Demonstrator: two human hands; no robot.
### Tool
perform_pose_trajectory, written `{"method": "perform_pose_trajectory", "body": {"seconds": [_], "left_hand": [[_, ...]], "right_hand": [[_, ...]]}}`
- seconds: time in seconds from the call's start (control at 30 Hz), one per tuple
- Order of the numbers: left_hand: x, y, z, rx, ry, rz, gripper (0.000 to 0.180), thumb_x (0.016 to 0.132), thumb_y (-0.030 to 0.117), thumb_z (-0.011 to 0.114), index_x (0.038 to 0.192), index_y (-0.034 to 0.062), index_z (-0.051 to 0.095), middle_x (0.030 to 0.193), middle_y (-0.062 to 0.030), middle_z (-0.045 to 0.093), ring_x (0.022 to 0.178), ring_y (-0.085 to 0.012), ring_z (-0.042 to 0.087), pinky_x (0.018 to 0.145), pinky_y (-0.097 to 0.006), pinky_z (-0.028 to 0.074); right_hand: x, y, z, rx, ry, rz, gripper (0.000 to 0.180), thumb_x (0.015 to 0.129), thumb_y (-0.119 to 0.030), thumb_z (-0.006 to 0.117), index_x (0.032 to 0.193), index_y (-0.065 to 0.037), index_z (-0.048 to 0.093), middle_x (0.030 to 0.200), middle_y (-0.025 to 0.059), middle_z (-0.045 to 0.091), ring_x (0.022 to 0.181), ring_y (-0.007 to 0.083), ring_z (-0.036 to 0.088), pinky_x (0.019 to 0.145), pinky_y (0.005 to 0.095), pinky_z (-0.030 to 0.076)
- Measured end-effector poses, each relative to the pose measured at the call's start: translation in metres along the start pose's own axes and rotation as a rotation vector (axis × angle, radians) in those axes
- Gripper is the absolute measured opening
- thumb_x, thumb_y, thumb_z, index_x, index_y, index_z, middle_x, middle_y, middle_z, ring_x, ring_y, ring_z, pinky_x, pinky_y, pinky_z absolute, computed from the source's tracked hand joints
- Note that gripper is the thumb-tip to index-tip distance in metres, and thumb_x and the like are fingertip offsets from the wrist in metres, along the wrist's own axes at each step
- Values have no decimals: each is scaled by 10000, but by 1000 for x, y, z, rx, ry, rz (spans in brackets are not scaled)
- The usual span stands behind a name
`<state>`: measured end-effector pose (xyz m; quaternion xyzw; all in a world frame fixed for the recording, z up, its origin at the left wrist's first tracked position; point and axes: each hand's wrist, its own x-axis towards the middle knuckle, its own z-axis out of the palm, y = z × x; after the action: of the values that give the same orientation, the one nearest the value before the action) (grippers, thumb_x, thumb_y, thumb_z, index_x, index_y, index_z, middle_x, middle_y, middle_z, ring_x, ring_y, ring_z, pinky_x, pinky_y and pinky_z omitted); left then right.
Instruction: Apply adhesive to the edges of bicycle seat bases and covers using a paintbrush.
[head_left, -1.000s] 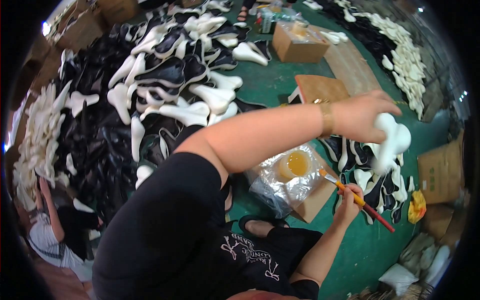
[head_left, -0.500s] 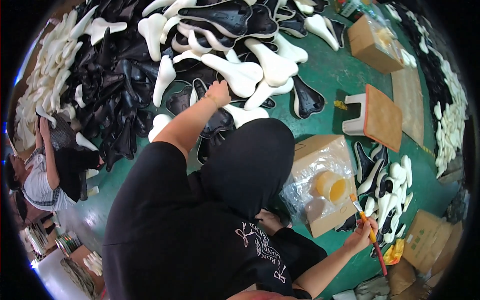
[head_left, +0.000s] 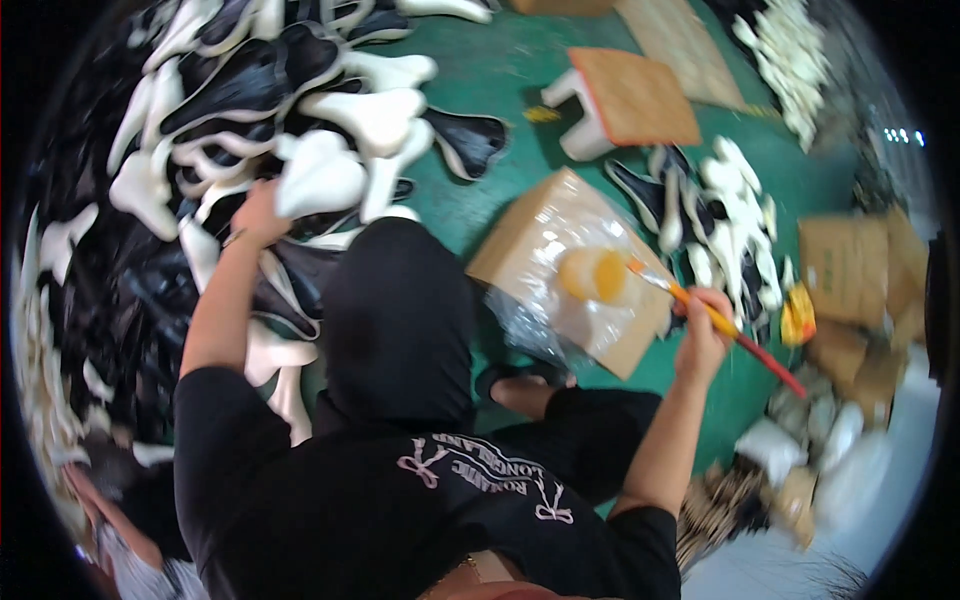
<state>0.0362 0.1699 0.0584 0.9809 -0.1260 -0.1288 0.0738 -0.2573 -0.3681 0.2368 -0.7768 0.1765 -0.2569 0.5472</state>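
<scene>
My left hand (head_left: 262, 212) is at the pile of bicycle saddle parts, its fingers closed at the edge of a white foam saddle pad (head_left: 322, 175); blur hides the fingertips. Black saddle shells (head_left: 305, 275) with pale rims lie just below that hand. Closed around the handle of a paintbrush (head_left: 725, 322), my right hand (head_left: 703, 335) is to the right of a carton. The brush's bristles are beside the mouth of a tub of yellowish liquid (head_left: 592, 276), which stands on the plastic-covered carton (head_left: 530, 235).
A stool with a brown top (head_left: 635, 100) stands beyond the carton. White and black saddle parts (head_left: 735, 215) are heaped at the right. Cardboard boxes (head_left: 845, 265) and bags (head_left: 790, 440) lie farther right. Another person (head_left: 130, 535) sits at the lower left.
My view has swung to the right. The white saddle pad by my left hand has tilted and shifted with it. The brush stays in my right hand, its tip still near the tub.
</scene>
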Motion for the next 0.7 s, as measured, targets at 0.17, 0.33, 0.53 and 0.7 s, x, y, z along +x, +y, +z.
{"method": "perform_pose_trajectory", "body": {"seconds": [0.17, 0.33, 0.53, 0.7], "left_hand": [[-49, 50, -95, -1284, -104, -85, 546, 887, 264, 599, 1340, 29, 405, 1116, -144, 611, 763, -160, 640, 648, -290, 553], [-123, 150, -141, -1842, -247, 413, 808, 832, 530, 621, 1321, -79, 415, 1207, -262, 536, 902, -276, 651, 775, -333, 575], [-158, 252, -146, -1779, -826, 366, 741, 768, 332, 721, 1277, -102, 401, 1085, -309, 560, 810, -336, 672, 630, -400, 607], [-164, 302, -121, -1502, -1209, 97, 627, 846, 345, 638, 1262, -67, 414, 920, -242, 636, 693, -276, 680, 570, -343, 597]], "right_hand": [[-15, 12, -1, -139, 27, 26, 81, 838, -31, 647, 905, -2, 611, 858, 33, 580, 722, 95, 557, 656, 217, 445], [-23, 20, 7, -267, -54, 5, 119, 807, -72, 669, 895, -8, 620, 829, 52, 601, 760, 122, 584, 655, 250, 463], [-32, 55, 4, -232, -29, -32, 96, 815, -77, 648, 886, -20, 616, 868, 49, 625, 748, 128, 592, 668, 261, 471], [-36, 25, -26, 389, 169, 128, 70, 837, -9, 622, 904, -1, 604, 878, 54, 616, 735, 108, 595, 674, 221, 488]]}}
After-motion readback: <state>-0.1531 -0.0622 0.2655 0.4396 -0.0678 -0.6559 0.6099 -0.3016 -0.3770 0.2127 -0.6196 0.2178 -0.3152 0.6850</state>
